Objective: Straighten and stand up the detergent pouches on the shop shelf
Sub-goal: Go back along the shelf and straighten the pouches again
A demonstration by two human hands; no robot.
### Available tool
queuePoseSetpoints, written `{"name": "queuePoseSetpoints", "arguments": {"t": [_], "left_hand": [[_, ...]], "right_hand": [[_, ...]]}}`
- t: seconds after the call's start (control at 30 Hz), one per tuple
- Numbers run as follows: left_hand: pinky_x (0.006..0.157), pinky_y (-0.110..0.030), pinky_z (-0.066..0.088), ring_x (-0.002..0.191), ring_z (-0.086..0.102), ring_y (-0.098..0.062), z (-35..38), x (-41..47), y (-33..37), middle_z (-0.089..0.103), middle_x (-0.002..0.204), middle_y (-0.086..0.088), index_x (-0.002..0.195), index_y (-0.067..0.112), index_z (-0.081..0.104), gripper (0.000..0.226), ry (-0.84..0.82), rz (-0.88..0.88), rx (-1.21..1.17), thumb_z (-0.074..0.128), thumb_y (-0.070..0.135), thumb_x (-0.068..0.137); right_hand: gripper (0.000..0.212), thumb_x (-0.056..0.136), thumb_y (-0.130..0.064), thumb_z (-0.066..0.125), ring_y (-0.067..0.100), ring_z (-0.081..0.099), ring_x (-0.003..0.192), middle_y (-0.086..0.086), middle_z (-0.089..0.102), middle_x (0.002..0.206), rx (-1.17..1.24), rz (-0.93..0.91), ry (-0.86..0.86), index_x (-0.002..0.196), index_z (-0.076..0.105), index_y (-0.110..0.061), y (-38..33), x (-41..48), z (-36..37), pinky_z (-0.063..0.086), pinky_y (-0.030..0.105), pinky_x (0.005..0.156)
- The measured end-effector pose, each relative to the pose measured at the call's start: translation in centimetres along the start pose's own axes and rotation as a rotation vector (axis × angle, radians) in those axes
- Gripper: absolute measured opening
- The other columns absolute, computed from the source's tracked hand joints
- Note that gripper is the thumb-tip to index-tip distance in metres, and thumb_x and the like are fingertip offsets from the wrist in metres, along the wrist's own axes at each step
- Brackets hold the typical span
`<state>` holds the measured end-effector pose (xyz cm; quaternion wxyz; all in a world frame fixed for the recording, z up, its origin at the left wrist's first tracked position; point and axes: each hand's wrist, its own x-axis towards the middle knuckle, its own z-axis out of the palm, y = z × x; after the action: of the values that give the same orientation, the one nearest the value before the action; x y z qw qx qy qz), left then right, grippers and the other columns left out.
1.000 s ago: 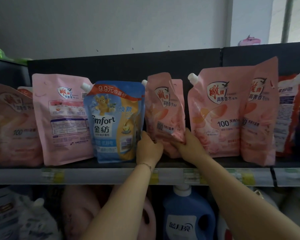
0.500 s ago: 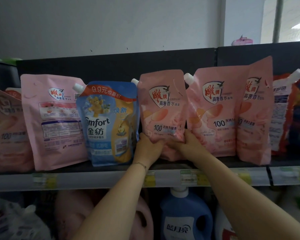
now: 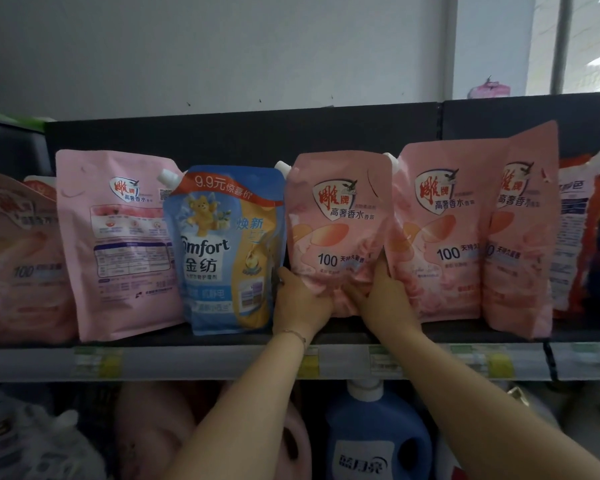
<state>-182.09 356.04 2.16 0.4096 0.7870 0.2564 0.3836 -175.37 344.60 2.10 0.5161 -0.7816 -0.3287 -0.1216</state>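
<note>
A pink detergent pouch stands upright in the middle of the shelf, its front facing me. My left hand grips its lower left edge and my right hand grips its lower right edge. Left of it stands a blue Comfort pouch, then a pink pouch showing its back label, tilted slightly. To the right stand two more pink pouches, the further one turned partly sideways.
Another pink pouch sits at the far left and a red and blue pouch at the far right. Below the shelf are a blue detergent bottle and a pink jug. A dark back panel runs behind the pouches.
The middle pink pouch, turned edge-on a second ago, has been rotated by both hands and now faces front and stands straighter. The view has shifted slightly right.
</note>
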Motion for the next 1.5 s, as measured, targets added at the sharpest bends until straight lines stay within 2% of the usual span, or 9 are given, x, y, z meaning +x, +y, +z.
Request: {"name": "queuePoseSetpoints", "arguments": {"t": [0.1, 0.23, 0.37, 0.6, 0.8, 0.93, 1.13, 1.3, 1.5], "left_hand": [[0.09, -0.051, 0.051, 0.116, 0.054, -0.036, 0.4, -0.1, -0.3, 0.052, 0.13, -0.018, 0.138, 0.013, 0.014, 0.079, 0.027, 0.043, 0.097, 0.065, 0.03, 0.081], [0.092, -0.05, 0.048, 0.117, 0.051, -0.038, 1.0, -0.2, -0.3, 0.049, 0.131, -0.023, 0.142, 0.008, 0.01, 0.074, 0.092, 0.078, 0.214, 0.062, 0.024, 0.091], [0.084, -0.05, 0.051, 0.106, 0.058, -0.04, 1.1, 0.0, -0.8, 0.057, 0.119, -0.024, 0.132, 0.008, 0.019, 0.064, 0.104, 0.104, 0.154, 0.064, 0.025, 0.09], [0.089, -0.047, 0.048, 0.112, 0.049, -0.035, 0.4, -0.5, -0.5, 0.048, 0.118, -0.019, 0.118, 0.002, 0.041, 0.053, 0.193, 0.238, 0.16, 0.071, 0.021, 0.079], [0.083, -0.043, 0.049, 0.1, 0.052, -0.028, 0.0, -2.0, 0.2, 0.05, 0.109, -0.01, 0.107, 0.009, 0.049, 0.041, 0.199, 0.402, 0.3, 0.068, 0.03, 0.078], [0.083, -0.046, 0.048, 0.094, 0.057, -0.029, -0.2, -2.3, 0.4, 0.057, 0.101, -0.008, 0.102, 0.013, 0.048, 0.028, 0.171, 0.415, 0.286, 0.061, 0.032, 0.086], [0.073, -0.04, 0.049, 0.083, 0.059, -0.029, -0.3, -1.9, 0.3, 0.054, 0.09, -0.002, 0.091, 0.015, 0.044, 0.014, 0.138, 0.395, 0.255, 0.056, 0.022, 0.087], [0.075, -0.04, 0.051, 0.09, 0.062, -0.029, 0.0, -1.5, 0.0, 0.063, 0.103, -0.007, 0.1, 0.014, 0.054, 0.009, 0.133, 0.415, 0.214, 0.052, 0.018, 0.092], [0.082, -0.042, 0.052, 0.093, 0.064, -0.028, 0.0, -1.0, -0.2, 0.066, 0.104, -0.007, 0.134, 0.021, 0.042, 0.047, 0.018, 0.31, 0.239, 0.054, 0.023, 0.089]], "right_hand": [[0.076, 0.095, -0.037, 0.058, 0.022, 0.067, 0.093, -0.001, 0.07, 0.089, -0.064, 0.011, 0.031, 0.153, 0.01, -0.023, 0.1, 0.1, 0.4, 0.053, 0.042, 0.084], [0.062, 0.095, -0.041, 0.055, 0.024, 0.065, 0.079, 0.005, 0.067, 0.089, -0.172, 0.013, 0.076, 0.14, 0.019, -0.02, -0.1, -0.3, 0.7, 0.054, 0.04, 0.071], [0.042, 0.096, -0.041, 0.05, 0.028, 0.06, 0.08, 0.0, 0.049, 0.083, -0.42, -0.011, 0.108, 0.119, 0.033, -0.011, -1.0, -1.3, 0.0, 0.042, 0.033, 0.063], [0.037, 0.095, -0.048, 0.045, 0.027, 0.063, 0.075, 0.002, 0.061, 0.082, -0.568, -0.035, 0.186, 0.109, 0.039, -0.015, -1.1, -1.7, -0.2, 0.041, 0.031, 0.06], [0.019, 0.079, -0.015, 0.072, 0.021, 0.053, 0.059, 0.004, 0.06, 0.076, -0.59, -0.501, 0.198, 0.089, 0.056, -0.009, -0.7, -1.8, 0.0, 0.033, 0.026, 0.045], [0.029, 0.059, -0.003, 0.08, 0.026, 0.058, 0.069, 0.008, 0.061, 0.08, -0.742, -0.718, 0.009, 0.082, 0.063, -0.007, -1.5, -0.6, -0.9, 0.034, 0.029, 0.055], [0.05, 0.087, -0.019, 0.061, 0.029, 0.043, 0.123, 0.006, 0.046, 0.133, -1.026, -0.668, -0.2, 0.134, 0.045, -0.014, -2.9, -0.3, -1.3, 0.038, 0.04, 0.096], [0.079, 0.044, -0.032, 0.089, 0.029, 0.055, 0.109, 0.008, 0.06, 0.122, -1.221, -0.63, -0.058, 0.117, 0.064, -0.016, -2.9, -0.2, 0.2, 0.05, 0.045, 0.082], [0.079, 0.062, -0.035, 0.086, 0.039, 0.049, 0.128, 0.014, 0.052, 0.141, -1.128, -0.572, -0.134, 0.134, 0.057, -0.018, -2.5, 1.8, 1.4, 0.045, 0.056, 0.096]]}}
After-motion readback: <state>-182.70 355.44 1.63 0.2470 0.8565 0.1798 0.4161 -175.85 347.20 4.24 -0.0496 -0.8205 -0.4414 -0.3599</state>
